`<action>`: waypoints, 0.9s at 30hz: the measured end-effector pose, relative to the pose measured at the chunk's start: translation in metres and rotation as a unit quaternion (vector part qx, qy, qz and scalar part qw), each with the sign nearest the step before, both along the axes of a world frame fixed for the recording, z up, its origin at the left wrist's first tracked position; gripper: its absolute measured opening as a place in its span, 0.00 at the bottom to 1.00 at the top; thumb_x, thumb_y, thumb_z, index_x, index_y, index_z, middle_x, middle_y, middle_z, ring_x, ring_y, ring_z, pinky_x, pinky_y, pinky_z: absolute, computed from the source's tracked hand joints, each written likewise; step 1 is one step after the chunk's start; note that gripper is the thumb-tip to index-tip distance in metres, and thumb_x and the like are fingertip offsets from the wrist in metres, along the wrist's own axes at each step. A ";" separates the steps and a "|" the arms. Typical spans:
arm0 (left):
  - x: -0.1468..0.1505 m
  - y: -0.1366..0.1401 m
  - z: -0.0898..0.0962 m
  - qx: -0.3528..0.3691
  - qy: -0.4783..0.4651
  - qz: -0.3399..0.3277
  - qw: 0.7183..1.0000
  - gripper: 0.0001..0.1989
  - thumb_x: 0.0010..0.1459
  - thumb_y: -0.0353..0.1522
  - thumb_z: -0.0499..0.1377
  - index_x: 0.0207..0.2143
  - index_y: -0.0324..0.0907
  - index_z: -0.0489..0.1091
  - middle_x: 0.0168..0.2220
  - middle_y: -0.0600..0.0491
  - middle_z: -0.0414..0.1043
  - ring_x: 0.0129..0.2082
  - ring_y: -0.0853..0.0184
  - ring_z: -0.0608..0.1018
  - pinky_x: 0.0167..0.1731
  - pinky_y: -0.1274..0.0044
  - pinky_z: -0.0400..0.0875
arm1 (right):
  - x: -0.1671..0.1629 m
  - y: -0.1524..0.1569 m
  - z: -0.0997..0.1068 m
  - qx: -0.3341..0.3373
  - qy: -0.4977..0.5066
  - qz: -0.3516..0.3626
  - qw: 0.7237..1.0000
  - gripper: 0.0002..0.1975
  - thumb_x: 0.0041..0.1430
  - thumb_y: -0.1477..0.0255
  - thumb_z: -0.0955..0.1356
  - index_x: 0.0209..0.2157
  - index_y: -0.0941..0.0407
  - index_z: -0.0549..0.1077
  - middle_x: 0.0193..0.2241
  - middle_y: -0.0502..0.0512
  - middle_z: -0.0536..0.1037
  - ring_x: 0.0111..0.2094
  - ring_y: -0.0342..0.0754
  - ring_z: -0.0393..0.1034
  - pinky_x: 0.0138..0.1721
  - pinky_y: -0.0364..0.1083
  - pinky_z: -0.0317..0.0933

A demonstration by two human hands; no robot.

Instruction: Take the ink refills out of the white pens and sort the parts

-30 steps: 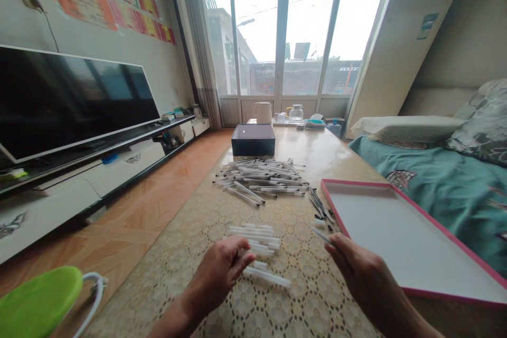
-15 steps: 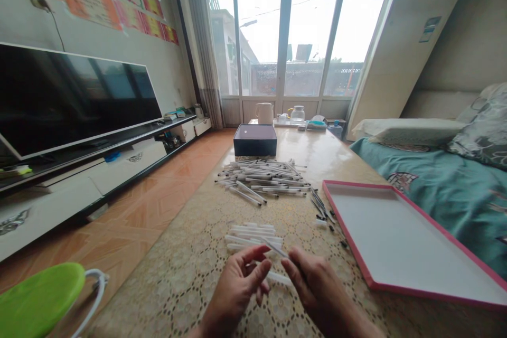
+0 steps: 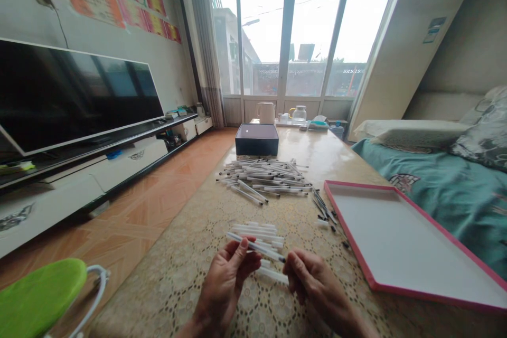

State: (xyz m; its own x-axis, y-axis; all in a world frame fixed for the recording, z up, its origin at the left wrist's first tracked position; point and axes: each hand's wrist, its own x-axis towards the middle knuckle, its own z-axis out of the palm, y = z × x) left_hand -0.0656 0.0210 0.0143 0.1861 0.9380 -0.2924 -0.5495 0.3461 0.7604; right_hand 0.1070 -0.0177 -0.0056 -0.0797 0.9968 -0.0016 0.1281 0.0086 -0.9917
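A white pen [image 3: 257, 246] with a dark end lies slantwise between my hands, above the table. My left hand [image 3: 225, 274] is closed on its barrel, thumb on top. My right hand [image 3: 312, 280] is closed at the dark end, its fingertips pinched there; exactly what they grip is partly hidden. Beneath and just beyond the hands are several white pen barrels [image 3: 257, 229] in a loose row, and one more barrel [image 3: 273, 275] lies nearer me. Farther off is a large heap of white pens [image 3: 265, 175] with dark ends.
Thin dark refills and small black pieces [image 3: 325, 210] lie right of the heap. A shallow pink-rimmed tray [image 3: 370, 274] takes up the table's right side. Behind the heap stands a dark blue box [image 3: 256, 147]. A green stool [image 3: 43, 296] is at lower left.
The thin piece near my right hand no longer shows separately. My left hand now holds a pen barrel in plain view, and my right fingers are at its dark end.
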 end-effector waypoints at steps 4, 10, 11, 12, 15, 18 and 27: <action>0.003 -0.002 -0.001 0.017 0.015 -0.009 1.000 0.12 0.41 0.35 0.68 0.29 0.37 0.76 0.22 0.52 0.76 0.23 0.72 0.76 0.27 0.82 0.71 | -0.002 0.000 -0.002 0.004 -0.005 -0.008 1.000 0.25 0.57 0.49 0.59 0.24 0.58 0.66 0.14 0.44 0.63 0.13 0.36 0.53 0.14 0.36 0.47; 0.004 -0.003 -0.001 0.034 0.055 0.000 0.998 0.12 0.41 0.36 0.68 0.29 0.38 0.77 0.24 0.52 0.77 0.25 0.71 0.77 0.28 0.82 0.71 | -0.001 0.001 -0.004 -0.018 0.012 -0.009 1.000 0.26 0.57 0.49 0.59 0.24 0.59 0.66 0.13 0.43 0.63 0.12 0.35 0.51 0.13 0.36 0.44; 0.004 -0.003 -0.001 0.036 0.055 0.000 0.998 0.12 0.41 0.36 0.68 0.29 0.38 0.77 0.25 0.52 0.77 0.25 0.71 0.77 0.28 0.82 0.71 | -0.001 0.001 -0.004 -0.019 0.014 -0.010 1.000 0.26 0.57 0.50 0.59 0.24 0.59 0.66 0.13 0.43 0.63 0.12 0.35 0.50 0.13 0.36 0.43; 0.005 -0.003 -0.002 0.039 0.054 -0.002 0.998 0.12 0.42 0.36 0.68 0.29 0.38 0.77 0.25 0.52 0.77 0.25 0.71 0.77 0.29 0.81 0.71 | -0.001 0.001 -0.004 -0.020 0.016 -0.011 1.000 0.25 0.56 0.50 0.59 0.24 0.59 0.66 0.13 0.43 0.63 0.12 0.35 0.50 0.13 0.36 0.43; 0.005 -0.004 -0.003 0.040 0.051 -0.001 0.998 0.12 0.41 0.36 0.68 0.29 0.38 0.77 0.25 0.51 0.78 0.25 0.70 0.77 0.29 0.81 0.72 | 0.001 0.001 -0.002 -0.017 0.026 -0.019 0.999 0.24 0.55 0.50 0.61 0.23 0.58 0.66 0.13 0.43 0.62 0.12 0.35 0.50 0.14 0.37 0.44; 0.006 -0.003 -0.004 0.031 0.045 0.006 0.998 0.12 0.40 0.35 0.69 0.28 0.37 0.77 0.24 0.51 0.78 0.25 0.69 0.78 0.30 0.80 0.73 | 0.003 0.001 0.000 -0.005 0.032 -0.023 0.999 0.22 0.55 0.53 0.63 0.23 0.58 0.66 0.16 0.45 0.66 0.15 0.37 0.55 0.17 0.38 0.50; 0.007 -0.005 -0.001 0.010 0.036 0.014 0.999 0.13 0.40 0.34 0.69 0.29 0.37 0.77 0.25 0.50 0.78 0.27 0.68 0.78 0.33 0.79 0.74 | 0.002 0.000 0.002 0.051 -0.017 -0.040 0.998 0.17 0.60 0.58 0.62 0.31 0.58 0.68 0.22 0.49 0.70 0.21 0.40 0.61 0.23 0.39 0.55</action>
State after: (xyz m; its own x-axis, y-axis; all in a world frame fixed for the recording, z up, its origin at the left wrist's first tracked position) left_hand -0.0588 0.0161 0.0132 0.1387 0.9486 -0.2844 -0.5028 0.3149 0.8050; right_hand 0.1089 -0.0177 -0.0038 -0.0015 0.9950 0.0995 0.1659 0.0984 -0.9812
